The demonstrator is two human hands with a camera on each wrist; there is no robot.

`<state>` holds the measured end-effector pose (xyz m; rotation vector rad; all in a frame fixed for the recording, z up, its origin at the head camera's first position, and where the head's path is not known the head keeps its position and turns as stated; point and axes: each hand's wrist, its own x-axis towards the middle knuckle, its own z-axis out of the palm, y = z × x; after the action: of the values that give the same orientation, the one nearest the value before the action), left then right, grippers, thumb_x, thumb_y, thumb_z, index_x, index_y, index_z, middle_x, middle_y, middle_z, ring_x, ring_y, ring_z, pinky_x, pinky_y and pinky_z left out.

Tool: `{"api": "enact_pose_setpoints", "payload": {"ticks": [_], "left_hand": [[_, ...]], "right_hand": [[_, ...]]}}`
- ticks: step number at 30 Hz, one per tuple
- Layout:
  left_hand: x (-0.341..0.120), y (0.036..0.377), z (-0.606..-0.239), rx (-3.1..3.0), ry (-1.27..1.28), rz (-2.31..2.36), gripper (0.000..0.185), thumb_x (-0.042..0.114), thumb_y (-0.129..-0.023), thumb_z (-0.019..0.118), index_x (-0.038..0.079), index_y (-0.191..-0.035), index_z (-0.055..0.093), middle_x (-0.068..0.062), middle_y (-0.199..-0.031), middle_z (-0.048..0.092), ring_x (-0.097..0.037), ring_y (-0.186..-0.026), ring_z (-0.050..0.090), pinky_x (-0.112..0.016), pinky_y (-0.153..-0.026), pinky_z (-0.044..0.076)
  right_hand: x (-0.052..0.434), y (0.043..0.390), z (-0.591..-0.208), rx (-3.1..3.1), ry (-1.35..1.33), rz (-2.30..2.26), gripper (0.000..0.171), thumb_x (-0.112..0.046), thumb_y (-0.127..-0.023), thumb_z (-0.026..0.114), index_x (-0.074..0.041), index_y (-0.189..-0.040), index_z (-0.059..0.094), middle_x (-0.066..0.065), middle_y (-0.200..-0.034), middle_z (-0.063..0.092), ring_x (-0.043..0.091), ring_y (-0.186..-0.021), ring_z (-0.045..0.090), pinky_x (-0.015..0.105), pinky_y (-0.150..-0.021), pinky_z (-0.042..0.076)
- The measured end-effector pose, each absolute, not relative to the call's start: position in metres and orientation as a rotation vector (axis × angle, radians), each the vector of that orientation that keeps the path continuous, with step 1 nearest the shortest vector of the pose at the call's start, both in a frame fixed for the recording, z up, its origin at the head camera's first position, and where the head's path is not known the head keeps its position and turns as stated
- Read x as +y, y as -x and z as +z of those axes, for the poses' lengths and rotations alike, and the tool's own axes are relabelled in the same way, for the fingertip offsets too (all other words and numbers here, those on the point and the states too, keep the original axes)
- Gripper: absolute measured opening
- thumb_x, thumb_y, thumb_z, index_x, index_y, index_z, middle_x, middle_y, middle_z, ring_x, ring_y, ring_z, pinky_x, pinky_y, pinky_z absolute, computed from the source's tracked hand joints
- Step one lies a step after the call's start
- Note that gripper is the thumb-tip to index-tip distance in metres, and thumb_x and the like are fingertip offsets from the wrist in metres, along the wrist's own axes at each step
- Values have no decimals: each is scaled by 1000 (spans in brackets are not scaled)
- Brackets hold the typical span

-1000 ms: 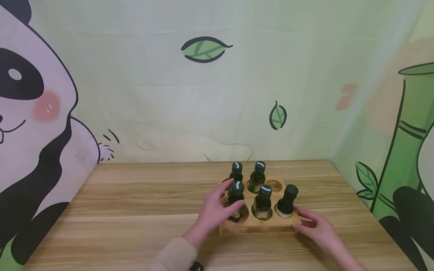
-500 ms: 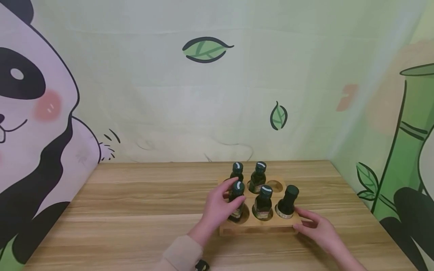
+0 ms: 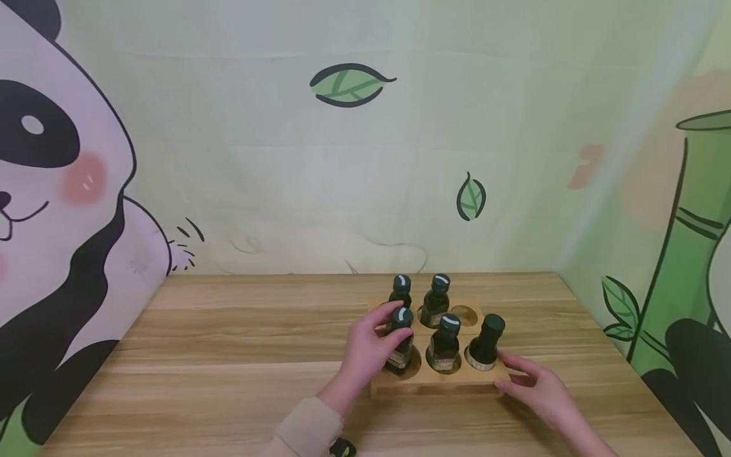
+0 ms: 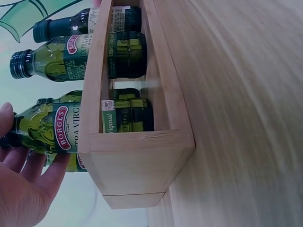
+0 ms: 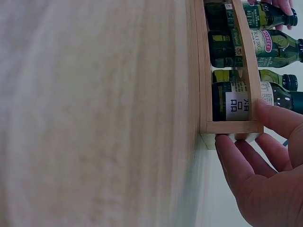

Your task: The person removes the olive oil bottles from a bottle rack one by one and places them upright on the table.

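A wooden rack (image 3: 434,388) stands on the table, with several dark green olive oil bottles upright in its round holes. My left hand (image 3: 371,346) holds the front-left olive oil bottle (image 3: 401,355) near its neck, thumb on one side and fingers on the other; the bottle's lower part sits inside the rack. Its red BORGES label shows in the left wrist view. At the rack's right end, my right hand (image 3: 537,387) grips the corner, thumb on the top board and fingers against the end. Beside it stands a bottle with a tall dark cap (image 3: 487,339) and a white label.
Two bottles, one of them a back-row bottle (image 3: 436,301), stand behind the front row, and a round hole (image 3: 464,315) shows at the rack's back right. A small dark object (image 3: 342,447) lies partly behind the left sleeve. A printed curtain (image 3: 257,158) rises behind the table.
My left hand and forearm have shifted slightly right, and its thumb sits a little higher on the bottle. The right hand keeps its place on the rack.
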<state>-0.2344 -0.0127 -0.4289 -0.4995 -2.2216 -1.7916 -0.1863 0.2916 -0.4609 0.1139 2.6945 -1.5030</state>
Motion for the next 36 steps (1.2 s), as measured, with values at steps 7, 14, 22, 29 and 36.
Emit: {"api": "enact_pose_setpoints", "payload": {"ticks": [7, 14, 22, 29, 36], "left_hand": [[-15, 230, -420, -2200, 469, -1875, 44, 10, -84, 80, 10, -127, 68, -13, -116, 69, -29, -104, 67, -38, -84, 57], [-18, 226, -406, -2177, 421, -1902, 44, 13, -83, 81, 15, -126, 70, -14, -114, 70, -31, -97, 70, -37, -77, 59], [-26, 222, -386, -2096, 385, -1900, 45, 11, -80, 84, 7, -122, 70, -15, -111, 71, -31, -96, 70, -34, -76, 59], [-38, 226, -383, -2038, 351, -1877, 43, 10, -79, 84, 10, -120, 72, -13, -112, 71, -29, -94, 71, -32, -70, 60], [-52, 233, -386, -1953, 334, -1825, 42, 3, -77, 85, 4, -117, 73, -14, -111, 72, -27, -98, 69, -32, -78, 59]], "right_hand": [[292, 186, -460, 2696, -112, -1497, 66, -21, -85, 80, 2, -140, 52, 27, -143, 48, 38, -112, 62, 36, -85, 57], [293, 186, -461, 2702, -105, -1492, 66, -20, -85, 80, 3, -140, 52, 27, -142, 49, 38, -110, 63, 35, -83, 57], [292, 185, -460, 2699, -79, -1513, 65, -18, -85, 80, 5, -139, 51, 29, -142, 48, 37, -110, 63, 34, -84, 57], [292, 185, -459, 2707, -84, -1491, 66, -20, -86, 80, 4, -140, 51, 29, -143, 46, 39, -112, 62, 36, -85, 57], [291, 184, -458, 2702, -85, -1493, 66, -20, -86, 80, 4, -140, 51, 29, -144, 46, 39, -112, 62, 35, -85, 57]]}}
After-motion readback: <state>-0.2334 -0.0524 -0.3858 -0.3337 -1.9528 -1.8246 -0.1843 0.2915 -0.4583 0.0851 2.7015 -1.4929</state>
